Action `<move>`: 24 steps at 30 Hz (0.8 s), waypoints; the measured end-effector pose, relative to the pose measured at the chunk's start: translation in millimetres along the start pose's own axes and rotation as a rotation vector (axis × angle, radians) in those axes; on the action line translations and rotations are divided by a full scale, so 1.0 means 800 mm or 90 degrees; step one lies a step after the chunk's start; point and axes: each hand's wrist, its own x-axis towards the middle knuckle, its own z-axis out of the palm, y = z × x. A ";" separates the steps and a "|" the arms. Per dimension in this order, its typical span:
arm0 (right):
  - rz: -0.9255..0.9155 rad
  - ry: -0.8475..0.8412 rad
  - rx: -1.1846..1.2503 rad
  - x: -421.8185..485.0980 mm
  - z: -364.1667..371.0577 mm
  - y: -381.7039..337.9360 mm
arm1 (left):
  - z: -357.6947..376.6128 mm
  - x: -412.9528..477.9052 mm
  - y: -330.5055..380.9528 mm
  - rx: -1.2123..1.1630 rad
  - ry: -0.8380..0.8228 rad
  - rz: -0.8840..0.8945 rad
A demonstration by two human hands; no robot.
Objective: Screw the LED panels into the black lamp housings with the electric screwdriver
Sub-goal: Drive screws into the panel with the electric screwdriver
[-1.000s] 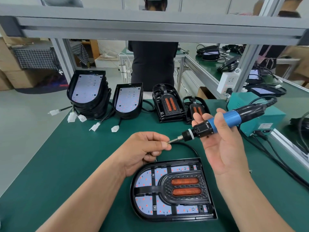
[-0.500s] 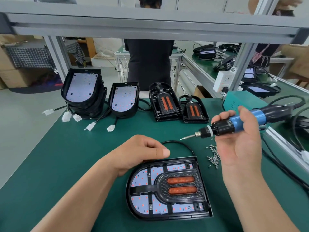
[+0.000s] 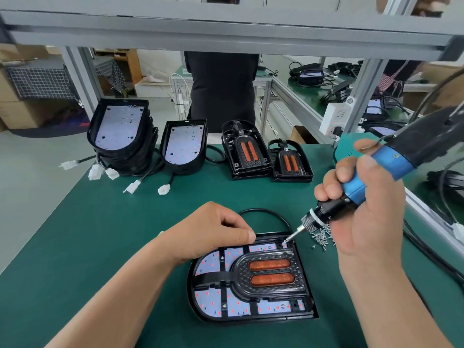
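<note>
A black lamp housing [image 3: 251,319] lies flat on the green mat in front of me, with a white LED panel [image 3: 213,264] and a black cover with two orange strips inside it. My right hand [image 3: 364,217] grips the blue and black electric screwdriver [image 3: 376,172], tilted down to the left. Its bit touches the far right corner of the panel. My left hand [image 3: 213,232] rests on the housing's far left edge, fingers curled, thumb on the rim. A black cable loops behind the housing.
A pile of several small screws [image 3: 322,237] lies just right of the housing. At the mat's far edge stand stacked housings with white panels [image 3: 120,136], another one [image 3: 184,144] and two stacks of black covers [image 3: 246,151]. A teal box [image 3: 346,146] and cables [image 3: 439,259] are at the right.
My left hand came away from the bit and settled on the housing's far edge. My right hand swung the screwdriver down until its bit met the panel's far right corner.
</note>
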 end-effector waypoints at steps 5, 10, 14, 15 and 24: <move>-0.001 -0.005 -0.006 0.000 0.001 0.006 | 0.002 0.002 0.000 0.028 0.013 0.012; 0.001 -0.008 -0.026 -0.001 0.003 0.009 | 0.007 0.002 0.001 0.050 0.011 0.025; 0.003 -0.031 -0.040 -0.004 0.006 0.007 | 0.009 0.004 -0.003 0.072 0.028 0.055; 0.001 -0.041 -0.049 -0.005 0.008 0.006 | 0.009 0.004 -0.003 0.077 0.031 0.061; -0.031 -0.143 -0.157 -0.017 0.029 0.008 | 0.017 0.009 -0.009 0.161 0.077 0.059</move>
